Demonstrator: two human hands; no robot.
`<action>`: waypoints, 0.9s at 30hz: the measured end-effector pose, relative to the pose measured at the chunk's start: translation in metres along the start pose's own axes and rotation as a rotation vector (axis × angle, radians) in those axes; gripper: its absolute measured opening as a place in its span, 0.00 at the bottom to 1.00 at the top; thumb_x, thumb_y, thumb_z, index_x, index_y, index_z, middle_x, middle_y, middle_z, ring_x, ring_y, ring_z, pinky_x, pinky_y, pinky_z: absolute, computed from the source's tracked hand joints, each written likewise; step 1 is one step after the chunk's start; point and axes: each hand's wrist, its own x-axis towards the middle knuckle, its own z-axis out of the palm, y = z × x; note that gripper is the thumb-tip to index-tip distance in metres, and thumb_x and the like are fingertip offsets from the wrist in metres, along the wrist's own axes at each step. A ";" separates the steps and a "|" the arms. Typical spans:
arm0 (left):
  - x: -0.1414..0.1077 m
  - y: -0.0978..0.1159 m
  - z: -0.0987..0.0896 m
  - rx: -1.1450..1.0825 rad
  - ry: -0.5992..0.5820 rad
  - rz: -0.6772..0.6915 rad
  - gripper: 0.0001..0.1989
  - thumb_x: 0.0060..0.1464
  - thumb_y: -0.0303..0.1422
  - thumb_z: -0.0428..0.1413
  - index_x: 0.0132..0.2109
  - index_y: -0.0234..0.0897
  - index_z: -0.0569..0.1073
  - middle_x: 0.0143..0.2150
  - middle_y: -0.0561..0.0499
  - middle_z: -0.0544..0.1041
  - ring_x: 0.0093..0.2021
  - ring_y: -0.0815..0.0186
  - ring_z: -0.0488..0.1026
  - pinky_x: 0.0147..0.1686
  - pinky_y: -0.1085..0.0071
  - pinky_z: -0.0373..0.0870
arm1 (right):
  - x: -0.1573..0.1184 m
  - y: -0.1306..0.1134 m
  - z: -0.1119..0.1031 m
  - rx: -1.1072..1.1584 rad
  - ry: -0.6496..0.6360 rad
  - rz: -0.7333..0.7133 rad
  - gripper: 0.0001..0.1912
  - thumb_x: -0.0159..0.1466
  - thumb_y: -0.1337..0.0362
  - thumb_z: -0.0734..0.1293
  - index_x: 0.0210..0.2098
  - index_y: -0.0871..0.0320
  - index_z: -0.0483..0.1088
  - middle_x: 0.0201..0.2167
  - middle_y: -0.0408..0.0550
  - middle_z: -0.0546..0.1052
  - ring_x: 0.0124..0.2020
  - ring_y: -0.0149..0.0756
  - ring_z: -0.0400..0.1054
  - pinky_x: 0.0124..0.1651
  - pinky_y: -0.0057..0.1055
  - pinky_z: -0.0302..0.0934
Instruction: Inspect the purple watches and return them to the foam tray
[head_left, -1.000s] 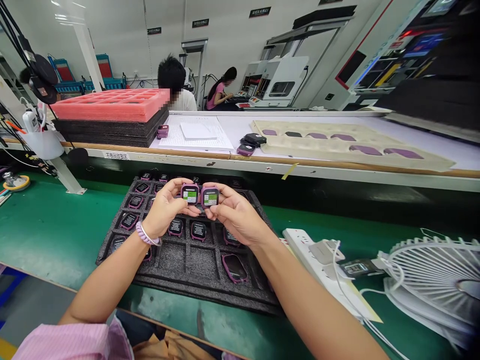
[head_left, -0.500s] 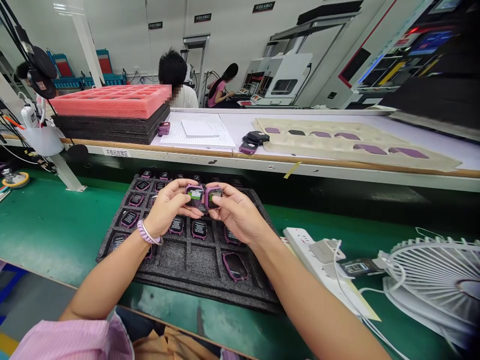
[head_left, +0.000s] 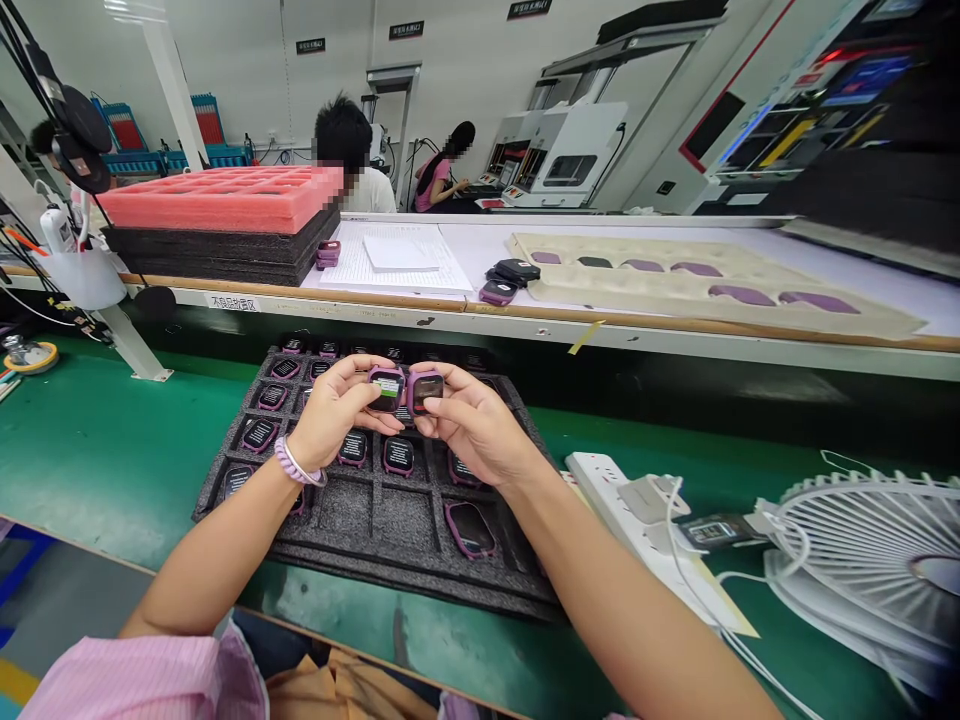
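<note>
My left hand (head_left: 335, 408) grips a purple-framed smartwatch body (head_left: 387, 388) without a strap, its lit screen showing a green band and its edge held between thumb and fingers. A second, matching smartwatch body (head_left: 426, 388) is in my right hand (head_left: 476, 420), whose thumb lies on the lower part of its screen, which looks mostly dark. The two watches are side by side, nearly touching, above a dark grey foam tray (head_left: 345, 515). In the tray's compartments lie several more purple watches, many with white text on their screens; one watch (head_left: 471, 529) at the front right has a dark screen.
On the shelf ahead stand stacked foam trays (head_left: 217, 205), papers (head_left: 401, 252), more watches (head_left: 510, 280) and a cream tray (head_left: 645, 290) with purple pieces. To the right are a power strip (head_left: 619, 500) and white fan (head_left: 877, 570). Two people sit beyond the shelf.
The right watch's screen has turned from partly green to mostly dark, and the right thumb has shifted slightly lower on it. Both hands keep their grip in nearly the same place.
</note>
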 end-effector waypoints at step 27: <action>-0.107 0.055 0.052 -0.528 -0.669 -0.133 0.31 0.42 0.21 0.70 0.54 0.42 0.73 0.39 0.52 0.77 0.42 0.71 0.77 0.38 0.85 0.71 | -0.030 -0.033 0.026 -0.166 -0.115 -0.201 0.28 0.61 0.55 0.78 0.57 0.48 0.68 0.41 0.46 0.72 0.30 0.35 0.69 0.35 0.29 0.67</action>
